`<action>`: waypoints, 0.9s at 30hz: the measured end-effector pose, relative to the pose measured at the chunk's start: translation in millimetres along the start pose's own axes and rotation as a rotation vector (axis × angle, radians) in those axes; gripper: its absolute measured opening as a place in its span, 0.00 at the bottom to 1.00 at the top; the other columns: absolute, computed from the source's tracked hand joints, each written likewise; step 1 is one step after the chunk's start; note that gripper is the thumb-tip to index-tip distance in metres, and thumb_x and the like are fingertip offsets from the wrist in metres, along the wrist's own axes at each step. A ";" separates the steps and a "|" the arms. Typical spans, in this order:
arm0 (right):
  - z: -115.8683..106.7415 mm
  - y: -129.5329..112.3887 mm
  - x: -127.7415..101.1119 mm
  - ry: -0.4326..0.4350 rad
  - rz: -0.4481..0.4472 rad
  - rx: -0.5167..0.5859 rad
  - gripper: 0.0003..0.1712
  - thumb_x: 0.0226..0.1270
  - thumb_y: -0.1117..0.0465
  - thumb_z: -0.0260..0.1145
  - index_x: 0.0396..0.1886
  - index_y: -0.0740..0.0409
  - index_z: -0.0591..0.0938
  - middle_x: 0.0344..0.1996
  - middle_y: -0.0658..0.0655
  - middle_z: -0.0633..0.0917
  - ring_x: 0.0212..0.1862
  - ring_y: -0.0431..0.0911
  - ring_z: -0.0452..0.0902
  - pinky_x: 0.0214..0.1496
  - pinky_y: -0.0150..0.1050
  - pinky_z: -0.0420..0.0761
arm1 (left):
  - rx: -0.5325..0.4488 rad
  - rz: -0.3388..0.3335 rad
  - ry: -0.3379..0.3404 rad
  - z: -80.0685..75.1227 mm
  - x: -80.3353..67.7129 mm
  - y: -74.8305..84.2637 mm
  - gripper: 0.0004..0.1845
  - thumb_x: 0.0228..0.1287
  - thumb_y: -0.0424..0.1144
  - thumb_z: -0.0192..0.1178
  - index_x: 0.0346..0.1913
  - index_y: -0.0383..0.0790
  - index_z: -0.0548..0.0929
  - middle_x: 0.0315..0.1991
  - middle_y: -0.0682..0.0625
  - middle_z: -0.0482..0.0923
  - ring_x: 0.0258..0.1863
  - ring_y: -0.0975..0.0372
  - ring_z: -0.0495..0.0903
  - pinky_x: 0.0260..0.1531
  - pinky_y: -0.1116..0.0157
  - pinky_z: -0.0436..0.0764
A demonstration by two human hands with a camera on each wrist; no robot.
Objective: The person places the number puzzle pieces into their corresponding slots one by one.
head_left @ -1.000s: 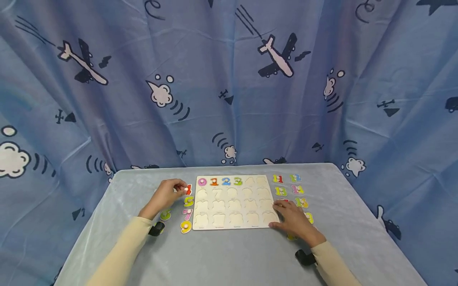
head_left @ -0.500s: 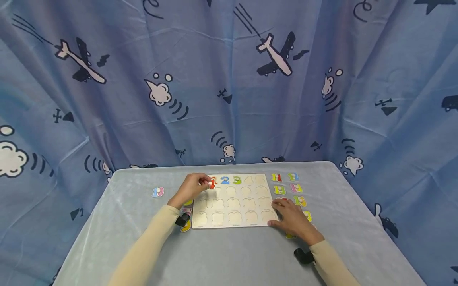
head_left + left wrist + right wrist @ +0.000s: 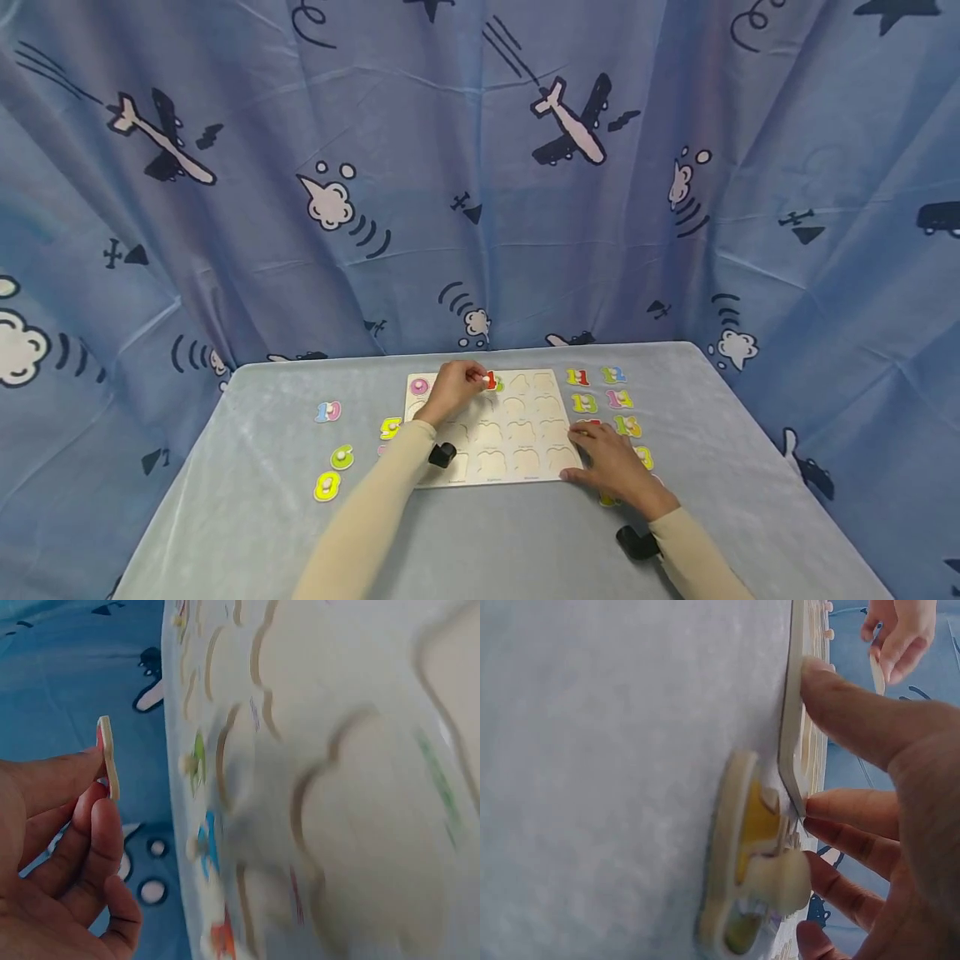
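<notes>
A red number puzzle piece [image 3: 491, 381] is pinched between the thumb and fingers of my left hand [image 3: 453, 390], over the top row of the pale wooden number board [image 3: 487, 481]. In the left wrist view the piece [image 3: 109, 757] is seen edge-on, raised off the board. The pink 0 [image 3: 419, 386] sits in the board's top left recess; my left hand covers the recesses beside it. My right hand [image 3: 611, 462] rests at the board's lower right corner, thumb and fingertips touching its edges, fingers spread.
Loose number pieces lie left of the board, among them a 10 [image 3: 327, 412], a 5 [image 3: 390, 428] and a green 6 [image 3: 342, 457]. To the right are several more, including a red 11 [image 3: 577, 377]. A knobbed yellow piece [image 3: 735, 862] lies under my right hand.
My left hand has carried the red piece from the board's left side rightward across the top row. My right hand has stayed at the corner.
</notes>
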State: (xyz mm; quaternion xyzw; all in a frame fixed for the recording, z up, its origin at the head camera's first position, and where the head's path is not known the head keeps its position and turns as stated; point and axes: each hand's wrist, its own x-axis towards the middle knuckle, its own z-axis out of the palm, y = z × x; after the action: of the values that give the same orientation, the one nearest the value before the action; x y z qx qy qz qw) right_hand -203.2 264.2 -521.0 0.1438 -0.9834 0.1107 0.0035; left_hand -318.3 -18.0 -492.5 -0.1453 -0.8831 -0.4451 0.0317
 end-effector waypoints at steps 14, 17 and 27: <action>1.4 0.9 -3.3 0.000 0.007 0.008 0.45 0.47 0.38 0.77 0.61 0.59 0.80 0.62 0.55 0.77 0.65 0.58 0.70 0.59 0.63 0.71 | 0.115 -0.075 -0.019 48.3 28.5 9.0 0.04 0.59 0.39 0.69 0.37 0.44 0.88 0.30 0.54 0.82 0.35 0.64 0.76 0.44 0.60 0.63; 2.3 0.6 -3.9 -0.007 -0.003 0.013 0.44 0.47 0.38 0.76 0.61 0.59 0.80 0.62 0.55 0.77 0.64 0.58 0.70 0.58 0.63 0.72 | 0.164 -0.083 -0.019 54.9 29.5 6.9 0.04 0.57 0.39 0.70 0.36 0.46 0.88 0.30 0.55 0.82 0.35 0.63 0.76 0.43 0.60 0.62; 0.6 0.8 -1.1 0.003 0.007 0.014 0.45 0.47 0.38 0.76 0.62 0.58 0.80 0.62 0.54 0.77 0.65 0.57 0.70 0.60 0.62 0.71 | 0.232 -0.036 -0.022 66.0 38.1 7.8 0.04 0.58 0.40 0.70 0.35 0.46 0.89 0.30 0.55 0.85 0.36 0.61 0.79 0.45 0.59 0.63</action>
State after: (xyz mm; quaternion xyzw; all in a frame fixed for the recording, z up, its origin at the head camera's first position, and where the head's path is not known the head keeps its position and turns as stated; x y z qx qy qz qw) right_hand -202.4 265.1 -521.8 0.1403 -0.9831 0.1177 0.0036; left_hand -347.7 47.6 -519.1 -0.1298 -0.9314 -0.3386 0.0307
